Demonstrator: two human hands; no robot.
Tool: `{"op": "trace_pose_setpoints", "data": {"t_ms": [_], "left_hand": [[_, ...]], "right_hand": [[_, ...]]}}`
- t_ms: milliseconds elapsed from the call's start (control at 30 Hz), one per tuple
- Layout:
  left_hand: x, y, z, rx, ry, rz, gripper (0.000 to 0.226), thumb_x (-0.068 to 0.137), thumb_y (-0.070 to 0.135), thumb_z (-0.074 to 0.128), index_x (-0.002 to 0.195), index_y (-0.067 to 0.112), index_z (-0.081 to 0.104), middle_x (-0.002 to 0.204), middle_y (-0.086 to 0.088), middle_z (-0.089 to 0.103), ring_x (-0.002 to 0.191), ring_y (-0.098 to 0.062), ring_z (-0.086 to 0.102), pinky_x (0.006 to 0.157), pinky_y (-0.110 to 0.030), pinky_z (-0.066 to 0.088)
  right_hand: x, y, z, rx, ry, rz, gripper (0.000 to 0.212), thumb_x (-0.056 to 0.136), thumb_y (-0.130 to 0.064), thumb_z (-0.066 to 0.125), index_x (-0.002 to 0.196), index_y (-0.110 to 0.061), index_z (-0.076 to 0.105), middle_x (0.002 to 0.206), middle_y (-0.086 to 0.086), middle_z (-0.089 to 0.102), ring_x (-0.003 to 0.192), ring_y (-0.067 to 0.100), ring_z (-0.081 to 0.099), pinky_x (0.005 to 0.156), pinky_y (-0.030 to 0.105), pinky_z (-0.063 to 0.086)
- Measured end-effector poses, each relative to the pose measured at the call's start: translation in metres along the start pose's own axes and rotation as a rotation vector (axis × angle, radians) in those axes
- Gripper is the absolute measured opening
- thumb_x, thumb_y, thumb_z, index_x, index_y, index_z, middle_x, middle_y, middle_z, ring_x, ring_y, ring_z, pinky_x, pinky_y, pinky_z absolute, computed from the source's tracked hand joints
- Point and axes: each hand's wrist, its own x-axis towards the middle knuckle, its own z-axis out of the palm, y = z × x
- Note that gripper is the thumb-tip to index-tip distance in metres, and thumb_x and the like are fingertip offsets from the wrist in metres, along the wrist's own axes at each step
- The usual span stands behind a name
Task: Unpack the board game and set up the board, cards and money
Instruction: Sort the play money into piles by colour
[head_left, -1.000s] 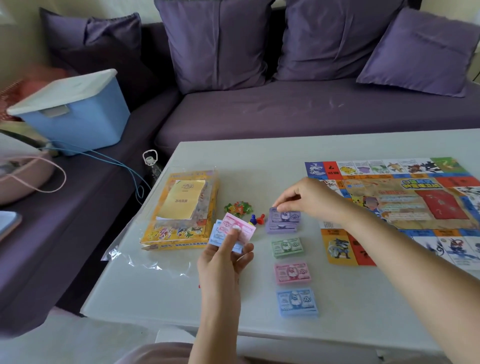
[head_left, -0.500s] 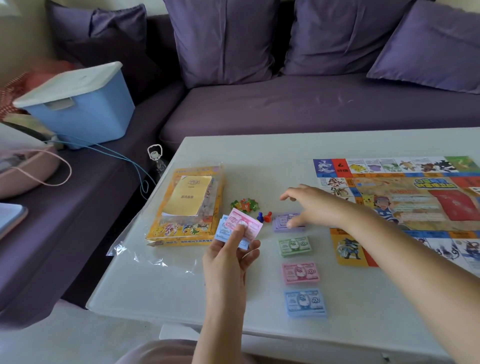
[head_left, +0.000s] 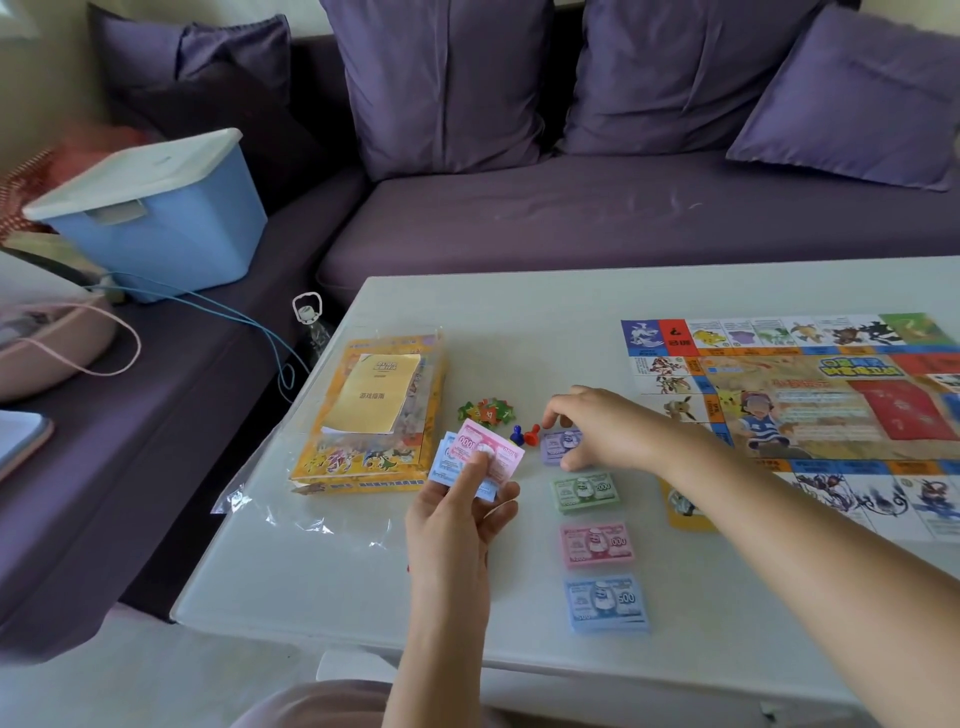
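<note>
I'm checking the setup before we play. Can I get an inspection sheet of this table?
Surface: white table, with the board laid flat at its right.
Job's things: money in a column: purple stack, green stack, pink stack, blue stack. Also a blue pawn, a red pawn, a token pile, and a booklet on the game box.
Clutter: clear wrap around the box.
Hands: left hand holds loose notes. Right hand is spread over the purple stack, contact unclear.
Cables: blue cord lies on the sofa, off the table.
Surroundings: purple sofa, lidded blue bin.
</note>
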Motion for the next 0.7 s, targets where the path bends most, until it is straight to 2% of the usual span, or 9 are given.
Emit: {"op": "trace_pose_setpoints", "data": {"t_ms": [233,300,367,467,567,633,700], "left_hand": [[-0.001,0.000,-0.001,-0.005,-0.006,-0.002,0.004,0.090,0.006,0.061,0.088,0.003,0.061,0.063,-0.007,0.063,0.050,-0.014,0.063,0.046,-0.019,0.052],[-0.001,0.000,0.000,-0.002,-0.010,-0.006,0.004,0.090,0.006,0.060,0.087,0.003,0.061,0.062,-0.008,0.062,0.050,-0.014,0.063,0.046,-0.019,0.052],[-0.001,-0.001,0.001,-0.004,-0.014,-0.013,0.004,0.090,0.006,0.060,0.088,0.002,0.061,0.061,-0.007,0.063,0.049,-0.014,0.063,0.045,-0.019,0.052],[0.001,-0.002,0.001,-0.005,-0.028,-0.027,0.005,0.089,0.005,0.059,0.091,0.000,0.061,0.059,-0.007,0.065,0.051,-0.016,0.065,0.045,-0.019,0.053],[0.000,-0.003,0.001,0.007,-0.056,-0.044,0.005,0.091,0.002,0.056,0.090,-0.001,0.060,0.061,-0.010,0.067,0.054,-0.019,0.068,0.046,-0.021,0.054],[0.000,-0.004,0.001,0.037,-0.078,-0.047,0.007,0.091,0.002,0.056,0.092,-0.001,0.062,0.067,-0.012,0.070,0.057,-0.020,0.069,0.048,-0.022,0.055],[0.001,-0.007,0.001,0.088,-0.097,-0.028,0.009,0.090,0.003,0.057,0.095,0.000,0.065,0.074,-0.014,0.072,0.062,-0.020,0.071,0.050,-0.022,0.055]], "right_hand": [[-0.004,-0.001,0.002,-0.019,0.021,-0.040,0.037,0.083,-0.007,0.059,0.116,-0.022,0.050,0.112,0.003,0.050,0.095,0.017,0.051,0.072,0.027,0.041],[-0.004,0.000,0.004,-0.030,0.043,-0.052,0.038,0.083,-0.004,0.057,0.116,-0.022,0.049,0.112,0.003,0.051,0.091,0.016,0.049,0.062,0.022,0.036],[-0.003,0.002,0.005,-0.031,0.057,-0.064,0.039,0.083,-0.002,0.056,0.117,-0.021,0.049,0.112,0.003,0.053,0.089,0.016,0.048,0.060,0.022,0.032],[-0.003,0.003,0.006,-0.019,0.057,-0.059,0.041,0.084,-0.004,0.058,0.120,-0.020,0.047,0.117,0.003,0.052,0.096,0.018,0.050,0.070,0.026,0.037],[-0.007,0.005,0.004,0.025,0.106,-0.049,0.036,0.088,-0.012,0.060,0.121,-0.022,0.050,0.123,0.000,0.046,0.112,0.017,0.044,0.084,0.027,0.038],[-0.014,0.004,0.002,0.111,0.245,-0.057,0.023,0.090,-0.016,0.059,0.112,-0.021,0.057,0.120,-0.003,0.049,0.114,0.013,0.044,0.091,0.025,0.036],[-0.027,-0.003,-0.001,0.259,0.414,-0.054,0.008,0.092,-0.019,0.059,0.099,-0.018,0.063,0.107,-0.007,0.059,0.102,0.005,0.054,0.090,0.023,0.042]]}}
